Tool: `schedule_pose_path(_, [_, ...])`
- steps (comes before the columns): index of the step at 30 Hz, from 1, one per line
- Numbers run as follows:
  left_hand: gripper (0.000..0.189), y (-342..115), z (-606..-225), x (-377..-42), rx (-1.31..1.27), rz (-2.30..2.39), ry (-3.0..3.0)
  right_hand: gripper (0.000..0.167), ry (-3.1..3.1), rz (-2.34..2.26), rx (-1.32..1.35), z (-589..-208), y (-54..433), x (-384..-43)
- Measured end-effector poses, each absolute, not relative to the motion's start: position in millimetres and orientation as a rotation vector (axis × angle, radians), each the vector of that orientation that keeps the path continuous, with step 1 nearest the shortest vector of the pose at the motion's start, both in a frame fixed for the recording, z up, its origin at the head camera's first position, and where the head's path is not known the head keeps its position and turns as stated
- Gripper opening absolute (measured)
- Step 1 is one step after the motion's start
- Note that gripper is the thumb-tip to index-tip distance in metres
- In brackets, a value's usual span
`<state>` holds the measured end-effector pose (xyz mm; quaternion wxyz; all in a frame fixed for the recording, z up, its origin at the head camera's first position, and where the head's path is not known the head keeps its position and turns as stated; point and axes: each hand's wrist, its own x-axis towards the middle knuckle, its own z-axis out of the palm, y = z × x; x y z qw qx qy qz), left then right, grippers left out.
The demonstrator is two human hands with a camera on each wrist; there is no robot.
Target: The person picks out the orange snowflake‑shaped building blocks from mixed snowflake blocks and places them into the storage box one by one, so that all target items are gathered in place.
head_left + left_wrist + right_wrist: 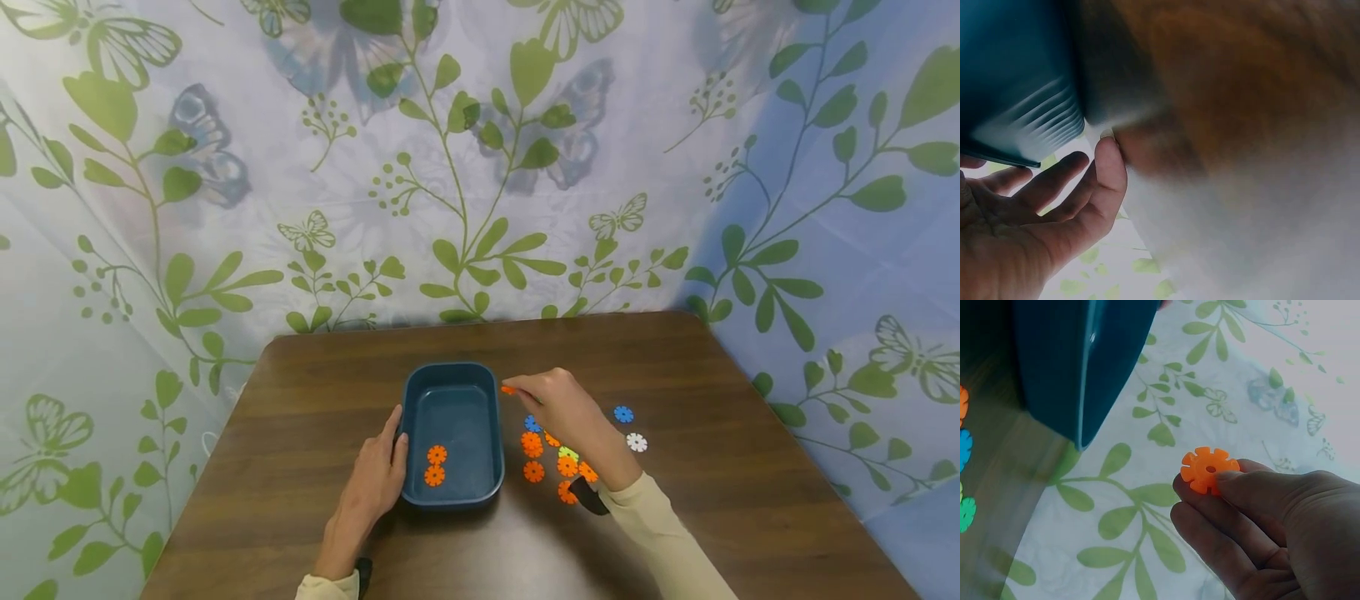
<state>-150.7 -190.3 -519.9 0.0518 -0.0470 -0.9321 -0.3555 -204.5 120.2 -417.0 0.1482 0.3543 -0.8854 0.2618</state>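
A dark teal plastic bin [453,492] stands on the wooden table, with two orange notched discs [435,465] inside near its front left. My left hand [372,477] holds the bin's left side, thumb at the rim and fingers along the outside; the left wrist view shows the fingers [1110,165] bent below the rim. Just beyond the bin's right rim, my right hand [566,408] pinches an orange notched disc [1200,464] between thumb and fingertips. Under and beside that hand lie several loose discs, mostly orange [533,472], with a yellow-green disc [567,453] among them.
A blue disc [623,414] and a white disc [637,442] lie farther right on the table [712,500]. Another blue disc [532,423] is close to the bin's right wall. A leaf-and-butterfly patterned cloth [480,208] hangs behind the table and along both sides.
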Motion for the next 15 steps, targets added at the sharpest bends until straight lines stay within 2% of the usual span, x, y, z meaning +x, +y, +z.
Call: schedule_pose_path(15, [0.055, -190, -519, -151, -0.151, -1.058, -2.819, 0.024, -2.475, 0.816, 1.127, -410, 87, -219])
